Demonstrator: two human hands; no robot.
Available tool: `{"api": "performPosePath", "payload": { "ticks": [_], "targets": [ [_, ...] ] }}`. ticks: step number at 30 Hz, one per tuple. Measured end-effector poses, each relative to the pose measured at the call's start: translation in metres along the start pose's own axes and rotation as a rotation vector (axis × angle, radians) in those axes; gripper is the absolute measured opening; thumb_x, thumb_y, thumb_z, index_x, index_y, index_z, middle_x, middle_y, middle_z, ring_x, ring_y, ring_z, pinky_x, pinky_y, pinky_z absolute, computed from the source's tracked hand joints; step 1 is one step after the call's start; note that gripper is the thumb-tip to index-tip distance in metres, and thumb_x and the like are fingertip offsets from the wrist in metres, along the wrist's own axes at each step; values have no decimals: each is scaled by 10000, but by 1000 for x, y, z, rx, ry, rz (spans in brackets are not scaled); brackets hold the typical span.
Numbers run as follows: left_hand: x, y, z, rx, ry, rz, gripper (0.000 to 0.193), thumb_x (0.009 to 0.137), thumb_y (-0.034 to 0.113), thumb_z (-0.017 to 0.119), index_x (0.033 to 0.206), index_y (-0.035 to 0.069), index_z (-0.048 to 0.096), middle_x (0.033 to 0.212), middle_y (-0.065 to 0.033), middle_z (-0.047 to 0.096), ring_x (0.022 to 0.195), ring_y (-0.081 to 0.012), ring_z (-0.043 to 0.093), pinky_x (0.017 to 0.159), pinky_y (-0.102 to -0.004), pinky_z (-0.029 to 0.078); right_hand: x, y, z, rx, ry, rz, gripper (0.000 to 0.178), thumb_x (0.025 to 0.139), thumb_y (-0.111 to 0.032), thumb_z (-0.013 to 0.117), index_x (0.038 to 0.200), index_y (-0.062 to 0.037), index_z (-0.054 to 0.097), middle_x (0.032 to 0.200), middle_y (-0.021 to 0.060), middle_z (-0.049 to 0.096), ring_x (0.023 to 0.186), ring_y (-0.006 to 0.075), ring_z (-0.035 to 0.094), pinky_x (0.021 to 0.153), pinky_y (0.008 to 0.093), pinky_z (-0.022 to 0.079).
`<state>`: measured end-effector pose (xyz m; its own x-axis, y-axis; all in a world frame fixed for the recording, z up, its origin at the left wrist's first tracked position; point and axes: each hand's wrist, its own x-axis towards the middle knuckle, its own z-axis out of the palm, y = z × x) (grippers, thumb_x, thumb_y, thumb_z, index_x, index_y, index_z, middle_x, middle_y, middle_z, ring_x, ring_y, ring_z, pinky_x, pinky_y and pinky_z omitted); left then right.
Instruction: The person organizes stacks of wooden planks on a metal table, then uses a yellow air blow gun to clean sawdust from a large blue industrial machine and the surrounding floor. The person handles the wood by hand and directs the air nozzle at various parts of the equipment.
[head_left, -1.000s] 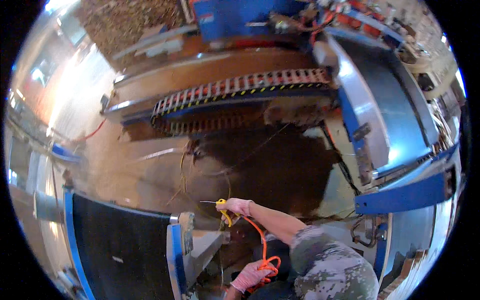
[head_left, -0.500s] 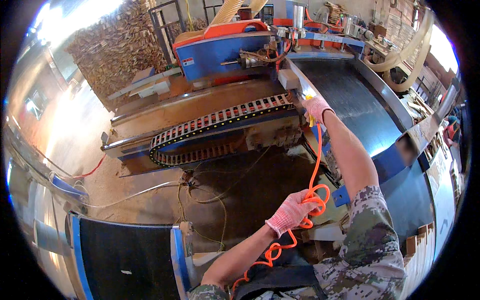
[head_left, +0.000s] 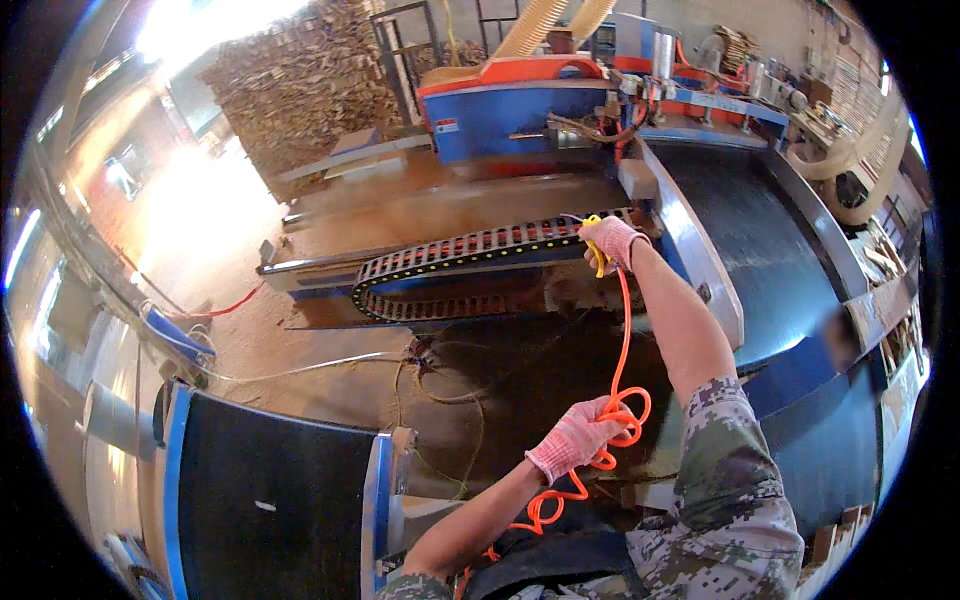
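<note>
In a pink-and-white work glove, my right hand [head_left: 612,243] is closed around a yellow air blow gun [head_left: 596,256], its thin nozzle pointing left over the cable chain [head_left: 490,240]. An orange coiled air hose [head_left: 624,340] runs from the gun down to my left hand [head_left: 585,435], gloved alike and closed around loops of that hose. More hose hangs below it toward my body. Just beyond the gun lies the dusty machine bed [head_left: 450,205], where a blurred brown haze of dust hangs.
A blue and orange machine head [head_left: 520,110] stands behind the bed. On the right is a dark conveyor belt [head_left: 730,230] with metal side rails; another black belt [head_left: 270,500] lies at lower left. Loose cords [head_left: 440,395] trail over the dusty floor. Stacked wood [head_left: 310,90] rises at the back.
My right hand has moved the blow gun from beside the conveyor rail left to the cable chain. Dust now blurs over the bed. My left hand still grips the hose; the view has shifted.
</note>
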<state>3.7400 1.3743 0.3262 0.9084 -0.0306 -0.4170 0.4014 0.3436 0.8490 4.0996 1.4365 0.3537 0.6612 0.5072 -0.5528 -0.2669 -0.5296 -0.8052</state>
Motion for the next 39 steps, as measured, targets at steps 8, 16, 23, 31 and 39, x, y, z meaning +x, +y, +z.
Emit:
{"api": "performPosePath", "payload": {
  "ticks": [8,16,23,31,39],
  "targets": [
    [-42,-9,-38,-54,195,82,174,990,213,697,1094,75,680,960,-34,716,863,-80,692,547,-233,559,-9,-35,123,-13,-178,-111,220,979,-249,623,1046,-47,566,763,107,661,584,215,640,515,395,546],
    [-77,-5,-62,-18,351,28,231,990,246,688,1125,58,685,979,-68,723,775,-90,675,561,-268,591,-13,-53,247,-78,-441,-263,221,960,-249,671,1002,-36,632,780,86,694,618,203,686,529,394,584],
    [-73,-5,-67,-172,360,93,174,967,172,692,1116,83,684,929,-37,711,559,-45,554,499,-240,540,13,-64,252,140,-290,-238,295,937,-304,706,1038,-30,659,780,98,709,604,230,685,544,404,566],
    [-57,18,-86,-156,404,118,157,976,166,659,1105,84,696,873,-6,695,539,-21,490,469,-199,446,43,-74,195,70,42,-315,237,966,-199,613,1002,33,641,746,115,680,602,265,675,551,409,541],
    [-52,5,-98,-177,440,68,186,981,222,658,1126,113,701,916,-13,715,580,-22,492,497,-197,447,56,-56,233,171,-148,-287,195,966,-202,618,944,-9,599,690,88,604,527,224,588,479,378,488]
  ]
}}
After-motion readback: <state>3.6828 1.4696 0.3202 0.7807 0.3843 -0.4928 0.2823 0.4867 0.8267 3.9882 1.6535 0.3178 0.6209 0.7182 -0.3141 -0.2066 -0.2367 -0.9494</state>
